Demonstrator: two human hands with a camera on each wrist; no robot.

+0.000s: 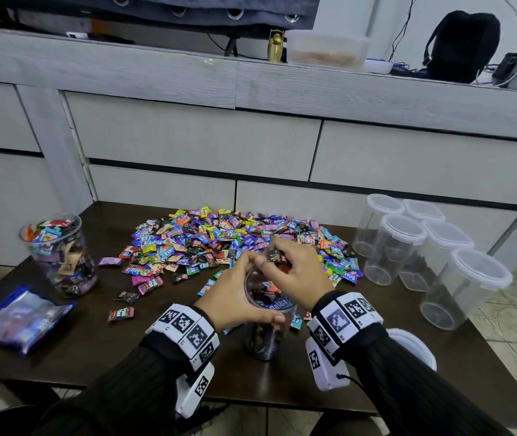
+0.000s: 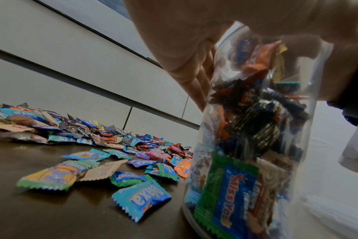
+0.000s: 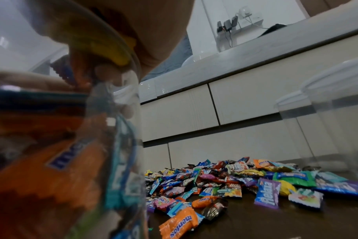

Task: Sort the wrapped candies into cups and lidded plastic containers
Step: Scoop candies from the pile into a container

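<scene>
Nearest me, my left hand [image 1: 238, 297] is wrapped around the upper wall of a clear container [image 1: 266, 335] standing on the dark counter [image 1: 93, 350], thumb on the near side and fingers [image 2: 196, 77] curled round the far side, so it is grasping the container, which is already packed most of the way up with wrapped candies. My right hand [image 1: 294, 275] sits over the mouth, its fingers bunched down on a small dark candy [image 1: 274, 255] and perhaps one or two more; I judge it is grasping them just above the rim. From here the risks I see are plain: the container is tall and narrow, so a push downward off-centre could tip it if my left grip loosens; with the fill this high, pieces may bounce off the heap inside and spill onto the counter among the loose ones just beside the base. The white lid [image 1: 414, 344] lies just right of my right sleeve, where my forearm could knock it off the edge. Further out, the big candy pile [image 1: 238, 243] spreads across the middle, a full container [image 1: 59, 256] stands to the far left, and a cluster of empty lidded containers [image 1: 408, 243] waits at the right, near enough that a wide reach could topple one
</scene>
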